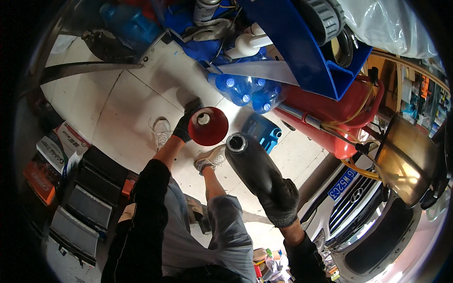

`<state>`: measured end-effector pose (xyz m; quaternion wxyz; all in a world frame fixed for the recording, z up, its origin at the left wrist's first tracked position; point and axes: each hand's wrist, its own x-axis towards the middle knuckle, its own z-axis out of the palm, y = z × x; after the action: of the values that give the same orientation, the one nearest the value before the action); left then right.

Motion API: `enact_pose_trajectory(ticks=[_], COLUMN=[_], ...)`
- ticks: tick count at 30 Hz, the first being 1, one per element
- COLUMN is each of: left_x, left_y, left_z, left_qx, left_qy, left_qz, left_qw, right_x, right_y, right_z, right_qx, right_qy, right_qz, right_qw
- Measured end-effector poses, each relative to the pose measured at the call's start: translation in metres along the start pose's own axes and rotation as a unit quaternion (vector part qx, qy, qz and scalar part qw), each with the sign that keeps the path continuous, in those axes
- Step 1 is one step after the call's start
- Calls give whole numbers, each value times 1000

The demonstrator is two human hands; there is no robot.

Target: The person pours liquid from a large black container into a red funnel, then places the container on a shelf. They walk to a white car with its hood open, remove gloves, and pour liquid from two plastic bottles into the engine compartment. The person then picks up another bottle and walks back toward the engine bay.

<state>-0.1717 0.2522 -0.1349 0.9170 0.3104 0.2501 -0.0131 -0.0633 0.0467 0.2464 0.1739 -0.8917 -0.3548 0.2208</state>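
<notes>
My left hand point(183, 126), in a dark glove, is closed on a red funnel point(216, 129), whose wide mouth faces up. A pale round spot shows deep inside it; I cannot tell what that is. My right hand point(282, 205), gloved too, grips the lower end of a long black bottle point(255, 167). The bottle lies tilted, its uncapped neck pointing up and left toward the funnel. A small gap separates the two. Beyond the bottle, a blue jug point(260, 129) stands on the tiled floor.
Blue-capped water bottles point(245, 87) stand ahead, near a red tank point(325, 113) and a blue metal rack point(302, 47). Car batteries point(87, 212) and boxes point(59, 148) line the left. At the right is a white car point(358, 207) with its hood raised.
</notes>
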Motion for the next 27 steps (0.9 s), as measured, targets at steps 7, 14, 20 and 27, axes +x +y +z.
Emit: enact_pose_trajectory(ticks=[7,14,20,27], left_x=[12,17,20,19], left_y=[-6,-18,-19,-28], left_z=[0,-11,-19,-19], left_qx=[501,278,534,527], left_qy=[-15,5,-28,3], left_qz=[198,119,188,231], left_qw=[842,953,824,818], right_x=[74,125,106,100], right_y=[-24,-80,-114,-117], right_z=[10,63,67,171], right_qx=[-137,-263,-329,-375], right_qy=[-80,-207,-263,-365], right_qz=[-164,-89,-315,-178], right_qw=[974,938,851,833])
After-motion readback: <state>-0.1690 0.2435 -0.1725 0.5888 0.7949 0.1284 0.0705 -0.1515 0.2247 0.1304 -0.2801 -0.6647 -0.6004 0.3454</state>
